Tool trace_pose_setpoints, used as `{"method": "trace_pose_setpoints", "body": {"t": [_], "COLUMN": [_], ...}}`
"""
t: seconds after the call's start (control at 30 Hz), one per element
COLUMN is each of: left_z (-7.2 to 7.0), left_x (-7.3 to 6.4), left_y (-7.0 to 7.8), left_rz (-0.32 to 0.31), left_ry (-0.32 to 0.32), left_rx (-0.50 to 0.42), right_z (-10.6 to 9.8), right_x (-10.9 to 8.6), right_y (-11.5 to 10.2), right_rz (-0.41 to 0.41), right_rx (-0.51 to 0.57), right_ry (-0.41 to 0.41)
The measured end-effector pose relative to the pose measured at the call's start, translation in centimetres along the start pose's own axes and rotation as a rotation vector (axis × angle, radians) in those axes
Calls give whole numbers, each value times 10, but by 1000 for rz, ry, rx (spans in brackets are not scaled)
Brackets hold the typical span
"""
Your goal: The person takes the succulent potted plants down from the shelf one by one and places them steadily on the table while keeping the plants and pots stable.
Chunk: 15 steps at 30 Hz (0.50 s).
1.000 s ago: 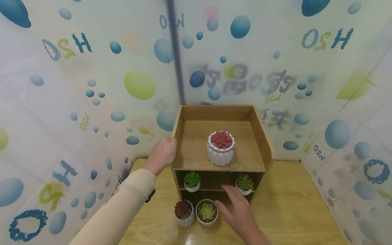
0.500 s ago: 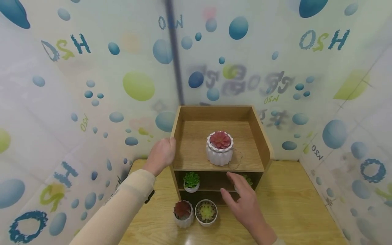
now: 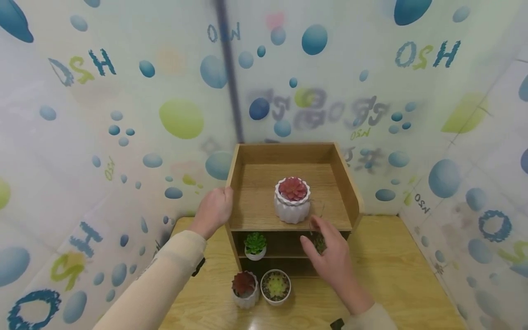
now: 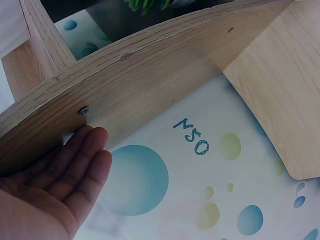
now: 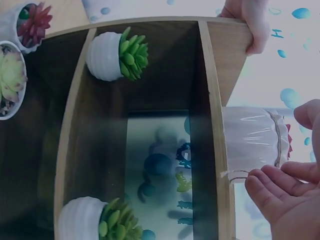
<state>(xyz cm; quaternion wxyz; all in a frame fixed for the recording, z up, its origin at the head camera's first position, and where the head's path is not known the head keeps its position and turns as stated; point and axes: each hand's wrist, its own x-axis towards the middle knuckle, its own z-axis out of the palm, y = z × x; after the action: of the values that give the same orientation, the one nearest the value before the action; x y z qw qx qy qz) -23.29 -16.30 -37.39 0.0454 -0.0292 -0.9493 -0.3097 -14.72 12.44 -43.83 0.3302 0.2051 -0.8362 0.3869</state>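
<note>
Left grip holds shelf on table by wall.

my head camera looks forward and down over the shelf and tabletop to the far wall. my left wrist's peers closely along the shelf's left side, past my left hand. my right wrist's faces the compartments close up, turned sideways, sharing them and my right hand with the head view.
</note>
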Motion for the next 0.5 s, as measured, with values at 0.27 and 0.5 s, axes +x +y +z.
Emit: {"method": "trace_pose_setpoints", "body": {"t": [0.27,0.5], "left_z": [-1,0], "left_x": [-1,0], "left_y": [0,0], "left_rz": [-5,8], "left_ry": [2,1], "left_rx": [0,-11], "right_z": [-1,-5], "right_x": [13,24], "right_y": [7,10], "right_rz": [33,86], "right_rx": [-18,-10], "right_ry": [6,-11]}}
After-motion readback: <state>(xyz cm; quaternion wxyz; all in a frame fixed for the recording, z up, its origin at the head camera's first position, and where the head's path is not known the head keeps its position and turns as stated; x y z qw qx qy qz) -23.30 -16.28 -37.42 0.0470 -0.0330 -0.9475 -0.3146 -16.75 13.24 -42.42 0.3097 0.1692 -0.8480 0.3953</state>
